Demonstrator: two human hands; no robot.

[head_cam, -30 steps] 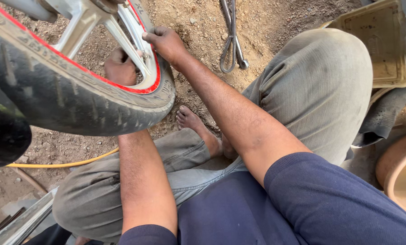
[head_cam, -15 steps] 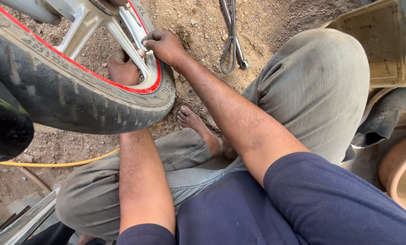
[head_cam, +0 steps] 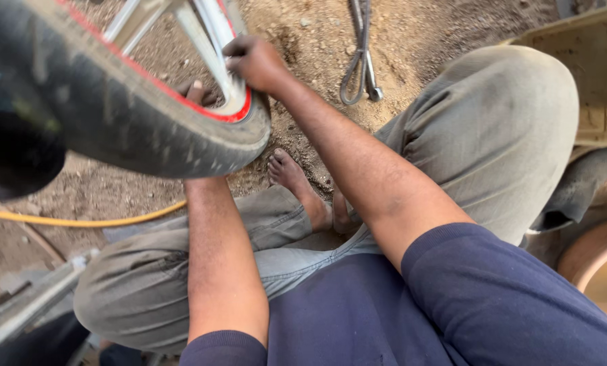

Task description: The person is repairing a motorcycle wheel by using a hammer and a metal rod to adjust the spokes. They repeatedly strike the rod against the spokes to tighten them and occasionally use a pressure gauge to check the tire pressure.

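A motorcycle wheel (head_cam: 140, 129) with a black tyre, a red rim stripe and silver spokes fills the upper left. My right hand (head_cam: 256, 61) is closed around the rim and a spoke at the wheel's right side. My left hand (head_cam: 196, 93) reaches under the tyre; only its fingertips show inside the rim, and what it holds is hidden. I sit on the dirt with grey trousers, knees bent, one bare foot (head_cam: 296, 183) below the tyre.
A metal tool with a looped handle (head_cam: 361, 61) lies on the dirt ahead. A yellow hose (head_cam: 79, 220) runs across the ground at left. A tan tray (head_cam: 588, 81) and a round pot (head_cam: 598, 268) stand at right.
The view has shifted, so the wheel sits more to the right and lower in frame. My right hand stays on the rim; my left hand is more hidden behind the tyre.
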